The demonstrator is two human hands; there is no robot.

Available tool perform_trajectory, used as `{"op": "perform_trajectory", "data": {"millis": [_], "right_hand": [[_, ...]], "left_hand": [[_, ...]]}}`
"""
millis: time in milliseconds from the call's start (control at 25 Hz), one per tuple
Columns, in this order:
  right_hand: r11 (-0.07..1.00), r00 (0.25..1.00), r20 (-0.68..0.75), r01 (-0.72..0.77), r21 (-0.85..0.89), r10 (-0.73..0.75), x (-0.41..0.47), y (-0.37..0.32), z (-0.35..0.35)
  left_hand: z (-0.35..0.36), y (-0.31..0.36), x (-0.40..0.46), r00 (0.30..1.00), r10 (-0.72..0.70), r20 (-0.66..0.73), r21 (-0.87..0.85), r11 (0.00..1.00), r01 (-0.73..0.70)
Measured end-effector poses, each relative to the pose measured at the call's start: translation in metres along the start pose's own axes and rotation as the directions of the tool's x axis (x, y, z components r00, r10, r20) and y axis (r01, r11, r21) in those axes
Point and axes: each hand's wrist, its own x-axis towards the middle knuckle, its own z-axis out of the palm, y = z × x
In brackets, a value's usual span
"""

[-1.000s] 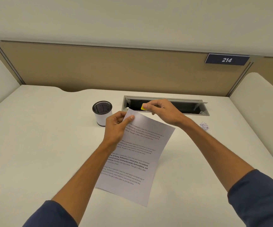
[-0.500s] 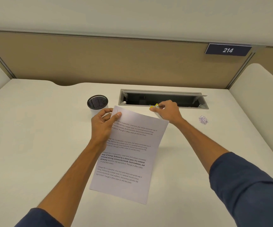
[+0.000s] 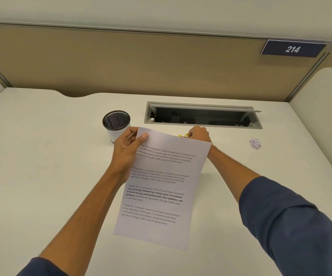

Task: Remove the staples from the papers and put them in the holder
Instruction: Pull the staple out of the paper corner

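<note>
Bright even overhead light, soft shadows, wide-angle edge curvature.

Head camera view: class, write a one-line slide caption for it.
Left hand holds printed white paper sheets by a top corner beside a black mesh holder; right hand grips a yellow tool.

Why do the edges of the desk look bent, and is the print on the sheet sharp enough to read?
Head view: wide-angle lens bows the white desk and beige partition; soft, even light, faint shadows; text on the white printed paper is mostly legible, blurring slightly toward its lower lines; the small yellow tool in the right hand is too small to resolve.
</note>
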Motion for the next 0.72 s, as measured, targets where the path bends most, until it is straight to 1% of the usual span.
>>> {"op": "perform_trajectory", "data": {"millis": [120, 280, 560, 640, 680, 720], "right_hand": [[1.000, 1.000, -0.011, -0.012, -0.020, 0.012, 0.006, 0.001, 0.004], [0.996, 0.999, -0.021, -0.032, -0.084, 0.030, 0.013, 0.003, 0.006], [0.998, 0.998, -0.060, -0.027, -0.064, 0.023, 0.009, 0.003, 0.001], [1.000, 0.998, -0.063, -0.011, 0.004, 0.011, 0.010, -0.001, -0.008], [0.997, 0.999, -0.039, 0.011, 0.080, -0.007, 0.009, -0.004, -0.014], [0.984, 0.999, 0.015, 0.031, 0.175, -0.034, 0.006, -0.010, -0.023]], "left_hand": [[0.000, -0.002, 0.004, 1.000, -0.009, 0.027, -0.035, 0.999, 0.010], [-0.002, -0.004, 0.010, 1.000, -0.015, 0.023, -0.031, 0.999, 0.016], [-0.001, -0.006, 0.013, 0.999, -0.023, 0.026, -0.043, 0.999, 0.024], [-0.002, -0.006, 0.013, 0.999, -0.031, 0.037, -0.049, 0.998, 0.032], [-0.002, -0.006, 0.013, 0.998, -0.032, 0.047, -0.052, 0.998, 0.034], [-0.002, -0.005, 0.013, 0.998, -0.032, 0.058, -0.051, 0.998, 0.035]]}}
